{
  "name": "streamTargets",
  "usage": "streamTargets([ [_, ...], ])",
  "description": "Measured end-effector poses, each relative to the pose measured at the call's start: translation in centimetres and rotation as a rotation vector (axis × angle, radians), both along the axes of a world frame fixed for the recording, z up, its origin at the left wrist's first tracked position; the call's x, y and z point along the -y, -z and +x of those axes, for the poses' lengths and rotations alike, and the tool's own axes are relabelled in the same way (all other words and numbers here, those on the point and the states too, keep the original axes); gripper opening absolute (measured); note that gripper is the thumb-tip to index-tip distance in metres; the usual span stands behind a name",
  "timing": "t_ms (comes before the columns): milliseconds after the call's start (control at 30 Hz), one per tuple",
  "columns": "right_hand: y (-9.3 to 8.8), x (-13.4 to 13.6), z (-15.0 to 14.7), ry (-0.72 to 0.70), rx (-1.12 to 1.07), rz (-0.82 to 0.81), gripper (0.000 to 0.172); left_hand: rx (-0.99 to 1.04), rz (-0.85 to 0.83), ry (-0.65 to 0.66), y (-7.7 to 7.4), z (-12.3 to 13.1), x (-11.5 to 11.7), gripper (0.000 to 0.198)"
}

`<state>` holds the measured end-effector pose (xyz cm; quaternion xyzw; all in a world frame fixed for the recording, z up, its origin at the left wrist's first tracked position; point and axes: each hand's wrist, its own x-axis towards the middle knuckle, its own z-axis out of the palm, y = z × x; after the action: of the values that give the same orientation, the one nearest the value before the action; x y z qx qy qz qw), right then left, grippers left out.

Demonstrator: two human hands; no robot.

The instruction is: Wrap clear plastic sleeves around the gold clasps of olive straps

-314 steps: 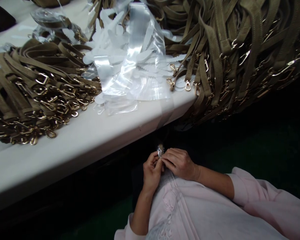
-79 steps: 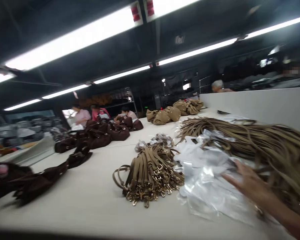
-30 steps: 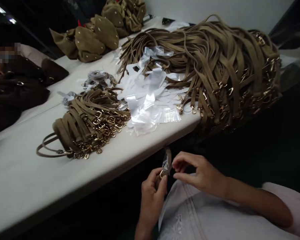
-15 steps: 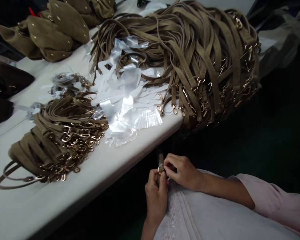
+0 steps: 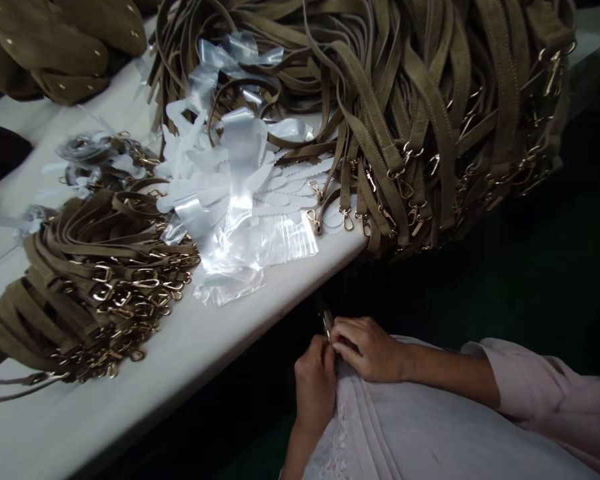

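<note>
Just off the table's front edge, my left hand (image 5: pixel 314 383) is closed on a brown strap (image 5: pixel 325 316), of which only a short dark stretch with a glint of metal shows. My right hand (image 5: pixel 369 348) meets it from the right, its thumb and forefinger pinched together at the same strap. The fingertips nearly touch and cover most of what lies between them. Nearest to the hands on the table are clear plastic sleeves (image 5: pixel 285 239) and white paper pieces (image 5: pixel 205 167).
Long brown straps (image 5: pixel 380 100) with gold snap hooks lie heaped at the table's right, hanging over its edge. Shorter buckled straps (image 5: pixel 95 267) are bundled at left on the white table (image 5: pixel 215 347). Behind them are wrapped strap coils (image 5: pixel 93 157) and brown bags (image 5: pixel 55 40).
The view has moved nearer the table. My left hand has turned, so its back faces up and the buckle seen before is now mostly hidden. Both hands stay together at the strap.
</note>
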<state>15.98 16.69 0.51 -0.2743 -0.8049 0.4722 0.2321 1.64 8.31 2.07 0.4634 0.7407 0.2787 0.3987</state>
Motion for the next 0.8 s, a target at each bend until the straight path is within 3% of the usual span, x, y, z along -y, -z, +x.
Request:
streamTargets([
  [100,0.3,-0.2,0.5,-0.005,-0.016,-0.001,0.009,0.339,-0.070,-0.121,0.0,0.0,-0.7,0.016],
  [233,0.9,-0.4,0.9,0.030,-0.028,-0.008,0.013,0.804,-0.033,-0.291,0.5,0.6,-1.0,0.018],
  [367,0.7,-0.4,0.7,0.063,-0.037,-0.002,0.014,1.027,0.052,-0.473,1.2,1.2,-0.9,0.032],
  [433,0.2,-0.3,0.4,0.068,-0.052,-0.038,0.014,0.963,0.049,-0.457,1.2,1.3,-0.9,0.039],
  [567,-0.6,-0.4,0.0,0.123,-0.078,-0.255,0.012,0.632,-0.007,-0.264,1.0,0.8,-0.6,0.043],
  [700,0.2,-1.5,-0.1,0.318,-0.054,-0.403,0.011,0.474,-0.016,-0.119,1.0,0.0,0.6,0.031],
  [800,0.7,-1.8,0.1,0.349,-0.051,-0.451,0.011,0.423,-0.017,-0.106,0.9,-0.2,1.2,0.028],
])
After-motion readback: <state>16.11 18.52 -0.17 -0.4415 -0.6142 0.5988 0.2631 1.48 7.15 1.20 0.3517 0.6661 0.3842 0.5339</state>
